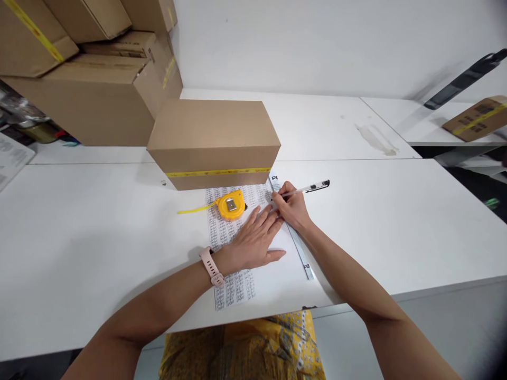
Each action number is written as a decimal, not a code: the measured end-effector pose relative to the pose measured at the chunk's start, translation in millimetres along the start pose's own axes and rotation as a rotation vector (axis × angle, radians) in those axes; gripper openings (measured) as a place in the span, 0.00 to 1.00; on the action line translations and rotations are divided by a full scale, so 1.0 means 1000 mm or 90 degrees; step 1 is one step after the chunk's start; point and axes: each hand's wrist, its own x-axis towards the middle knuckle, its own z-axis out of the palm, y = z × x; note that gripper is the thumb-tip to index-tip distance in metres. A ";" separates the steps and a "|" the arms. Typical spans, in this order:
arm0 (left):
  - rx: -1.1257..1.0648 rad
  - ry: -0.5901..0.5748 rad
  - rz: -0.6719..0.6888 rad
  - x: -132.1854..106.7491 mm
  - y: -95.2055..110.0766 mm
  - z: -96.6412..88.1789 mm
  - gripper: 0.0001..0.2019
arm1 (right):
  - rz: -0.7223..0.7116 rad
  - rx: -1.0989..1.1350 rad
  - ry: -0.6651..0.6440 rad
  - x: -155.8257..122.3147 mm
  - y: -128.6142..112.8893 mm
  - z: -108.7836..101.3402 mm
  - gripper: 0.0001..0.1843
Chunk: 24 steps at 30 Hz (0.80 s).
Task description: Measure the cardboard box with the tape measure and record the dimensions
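Yellow patterned cloth is showing just below the edge of the white table. My left hand is lying flat on the paper, fingers open, with a pink watch strap circling that wrist. My right hand is gripping a pen, its tip pointing at the written rows just beside my left fingertips. A ruler is slanting along the right, passing near my right wrist. On the paper, a tape measure is resting with its yellow tongue out; beyond it, a cardboard box is standing.
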 end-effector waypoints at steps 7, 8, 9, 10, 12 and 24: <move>-0.003 0.000 0.002 0.000 -0.001 0.001 0.41 | -0.010 -0.007 -0.004 0.001 0.002 0.000 0.13; -0.003 -0.001 0.002 0.000 -0.001 0.001 0.41 | -0.011 -0.006 -0.002 0.001 0.002 0.001 0.13; -0.003 -0.002 0.001 0.000 -0.001 0.001 0.41 | -0.014 -0.007 0.000 0.001 0.002 0.001 0.13; -0.002 -0.004 0.001 0.000 -0.001 0.001 0.41 | -0.017 -0.009 0.002 0.001 0.002 0.001 0.13; -0.001 -0.006 0.001 0.000 -0.001 0.001 0.41 | -0.018 -0.013 0.006 0.001 0.002 0.001 0.13; 0.009 -0.001 -0.001 0.000 0.000 0.002 0.41 | 0.010 -0.007 0.025 0.002 0.001 0.000 0.13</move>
